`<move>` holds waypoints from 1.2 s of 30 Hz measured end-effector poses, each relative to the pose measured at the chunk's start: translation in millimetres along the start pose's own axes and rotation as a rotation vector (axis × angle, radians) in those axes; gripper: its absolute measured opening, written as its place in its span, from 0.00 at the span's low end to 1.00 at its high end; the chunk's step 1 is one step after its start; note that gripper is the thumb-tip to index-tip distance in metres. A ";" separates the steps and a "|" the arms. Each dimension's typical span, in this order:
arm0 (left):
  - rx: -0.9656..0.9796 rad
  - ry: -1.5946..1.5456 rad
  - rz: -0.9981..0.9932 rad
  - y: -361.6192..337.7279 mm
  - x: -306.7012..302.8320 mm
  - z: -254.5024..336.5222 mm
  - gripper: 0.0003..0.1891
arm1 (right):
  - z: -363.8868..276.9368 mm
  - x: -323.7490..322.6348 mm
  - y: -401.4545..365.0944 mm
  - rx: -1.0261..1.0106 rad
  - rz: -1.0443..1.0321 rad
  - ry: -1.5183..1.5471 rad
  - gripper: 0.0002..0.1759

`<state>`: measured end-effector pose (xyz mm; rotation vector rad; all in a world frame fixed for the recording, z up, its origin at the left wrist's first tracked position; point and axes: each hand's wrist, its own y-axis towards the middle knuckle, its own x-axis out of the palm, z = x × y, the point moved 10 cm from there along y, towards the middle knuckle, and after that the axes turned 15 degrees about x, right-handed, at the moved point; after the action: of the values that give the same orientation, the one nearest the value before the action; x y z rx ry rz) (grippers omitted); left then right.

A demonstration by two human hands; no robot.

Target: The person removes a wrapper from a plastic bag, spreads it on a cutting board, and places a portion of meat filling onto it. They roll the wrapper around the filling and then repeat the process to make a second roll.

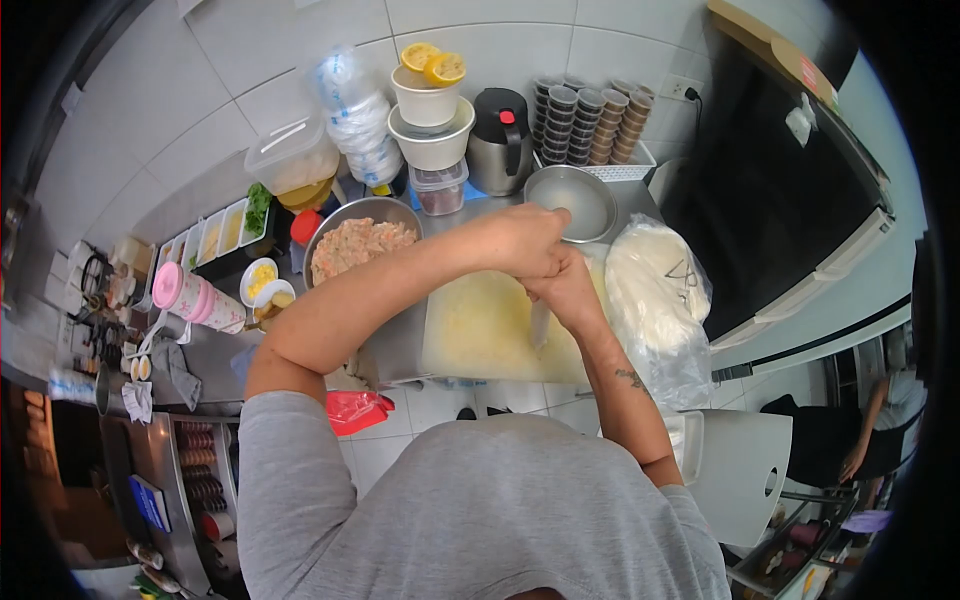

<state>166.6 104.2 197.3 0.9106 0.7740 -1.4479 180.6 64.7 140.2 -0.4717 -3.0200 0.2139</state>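
My left hand (pixel 530 242) reaches across with its fingers curled closed, against my right hand and close to the rim of a metal bowl (pixel 568 200) of cloudy whitish liquid. My right hand (pixel 568 290) is also closed, just below it. A narrow pale blade, which looks like a knife (pixel 540 328), points down from under my right hand over a yellowish cutting board (pixel 470 325). Its handle is hidden. Whatever my left fingers hold is hidden too. Right of the board lies a clear plastic bag (pixel 655 290) with pale dough-like contents.
A metal bowl of minced filling (pixel 360 245) stands left of the board. Behind are stacked white tubs (pixel 432 135) topped with lemon halves, a steel jug (pixel 500 150) and stacked small cups (pixel 590 125). A pink tumbler (pixel 195 298) lies left. Another person (pixel 880 420) is at far right.
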 end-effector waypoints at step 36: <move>-0.012 0.401 0.633 23.4 59.7 -61.4 0.18 | 150.1 -94.0 9.9 0.157 0.132 1.115 0.07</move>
<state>196.0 127.8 116.9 1.3141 0.6913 -0.7138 258.1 26.2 -14.6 -0.5310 -1.8750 0.1257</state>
